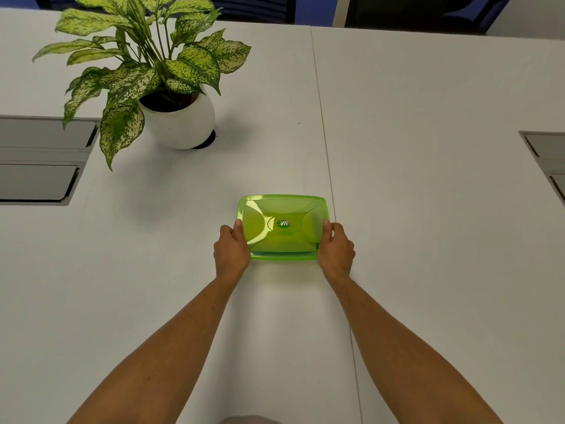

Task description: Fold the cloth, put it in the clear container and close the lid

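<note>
A container with a translucent green lid sits on the white table in front of me, lid on top with a round logo sticker at its centre. My left hand grips the container's left edge, thumb on the lid rim. My right hand grips the right edge the same way. The clear body under the lid is mostly hidden. No cloth is visible; what is inside cannot be made out through the green lid.
A potted plant in a white pot stands at the back left. Grey cable hatches are set into the table at the left and right edge. A table seam runs just right of the container.
</note>
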A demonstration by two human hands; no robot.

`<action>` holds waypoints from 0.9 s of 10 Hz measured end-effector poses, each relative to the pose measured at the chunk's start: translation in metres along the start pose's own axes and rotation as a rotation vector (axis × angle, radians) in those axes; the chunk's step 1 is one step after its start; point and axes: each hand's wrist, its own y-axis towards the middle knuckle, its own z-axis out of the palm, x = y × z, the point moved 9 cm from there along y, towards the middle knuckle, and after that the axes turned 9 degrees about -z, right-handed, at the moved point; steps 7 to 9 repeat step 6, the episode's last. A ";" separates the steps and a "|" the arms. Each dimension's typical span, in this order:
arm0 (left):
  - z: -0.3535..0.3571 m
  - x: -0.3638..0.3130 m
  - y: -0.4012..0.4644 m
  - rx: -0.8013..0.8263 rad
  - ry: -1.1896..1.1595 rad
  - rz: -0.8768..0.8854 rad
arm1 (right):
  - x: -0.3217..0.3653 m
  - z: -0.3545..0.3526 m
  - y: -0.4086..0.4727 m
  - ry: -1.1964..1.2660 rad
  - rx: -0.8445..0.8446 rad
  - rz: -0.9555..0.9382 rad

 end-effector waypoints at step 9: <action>-0.044 0.026 -0.017 -0.035 0.066 -0.031 | 0.002 -0.047 -0.046 -0.216 -0.113 -0.162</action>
